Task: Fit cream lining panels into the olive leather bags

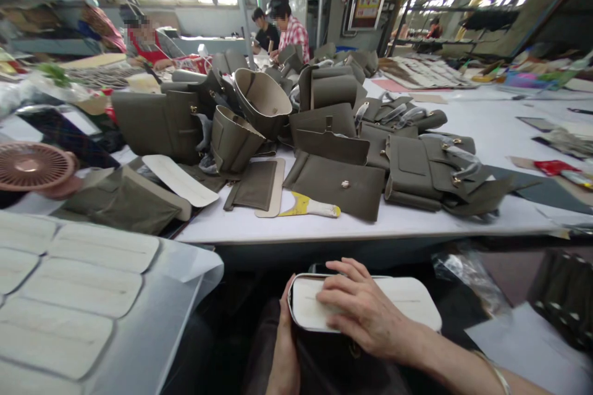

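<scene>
A dark bag (340,361) stands upright at my lap, its rounded end facing up. On that end lies a long white oval panel (410,302) with a thin line down its middle; its right part extends past my right wrist. My left hand (286,349) grips the bag's left side, with the thumb along the rim and the other fingers hidden. My right hand (364,305) lies over the panel with fingers apart, the fingertips pressing on its left half. The forearm covers part of the bag's right side.
At left, several white oval panels (81,284) lie on a translucent sheet (173,296). The white table (222,225) ahead carries grey-green bag parts (336,182), a yellow-and-white scraper (312,205) and a pink fan (34,166). Clear plastic (467,278) lies right. Several people work farther back.
</scene>
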`<state>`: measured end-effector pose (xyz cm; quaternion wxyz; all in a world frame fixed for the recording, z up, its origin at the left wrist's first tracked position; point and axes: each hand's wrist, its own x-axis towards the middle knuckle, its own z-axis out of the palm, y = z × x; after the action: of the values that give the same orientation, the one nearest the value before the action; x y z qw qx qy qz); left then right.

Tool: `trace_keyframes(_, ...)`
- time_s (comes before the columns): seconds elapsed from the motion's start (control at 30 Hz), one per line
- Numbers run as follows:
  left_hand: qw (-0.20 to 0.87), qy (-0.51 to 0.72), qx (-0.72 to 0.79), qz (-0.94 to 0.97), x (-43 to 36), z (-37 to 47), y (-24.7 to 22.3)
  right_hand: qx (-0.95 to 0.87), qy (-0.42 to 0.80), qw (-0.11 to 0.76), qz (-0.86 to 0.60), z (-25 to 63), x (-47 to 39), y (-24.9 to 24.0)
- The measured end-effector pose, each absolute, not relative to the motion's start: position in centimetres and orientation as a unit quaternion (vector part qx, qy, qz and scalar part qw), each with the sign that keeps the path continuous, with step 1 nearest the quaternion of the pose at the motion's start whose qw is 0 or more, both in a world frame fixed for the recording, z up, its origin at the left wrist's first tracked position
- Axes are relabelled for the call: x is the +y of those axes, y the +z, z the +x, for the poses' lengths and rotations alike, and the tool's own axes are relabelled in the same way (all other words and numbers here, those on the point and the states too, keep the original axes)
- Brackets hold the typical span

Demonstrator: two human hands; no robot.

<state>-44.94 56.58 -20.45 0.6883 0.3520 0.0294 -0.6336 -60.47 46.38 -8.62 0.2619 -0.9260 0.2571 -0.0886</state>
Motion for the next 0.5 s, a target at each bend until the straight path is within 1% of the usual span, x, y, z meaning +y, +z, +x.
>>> trace_keyframes(0.17, 0.684, -0.625, 0.000, 0.376, 56.7, -44.4, -20.2, 0.214, -0.065, 0.260, -0.939, -59.5, 45.1, -9.3)
trace_keyframes(0.4, 0.664, -0.623, -0.023, 0.412, 56.7, -44.0, -19.9, 0.196, -0.026, 0.292, -0.936, -59.7, 43.8, -9.5)
trace_keyframes(0.5, 0.663, -0.621, -0.028, 0.418, 56.8, -44.1, -19.6, 0.179, -0.011, 0.286, -0.941, -59.6, 43.7, -9.3)
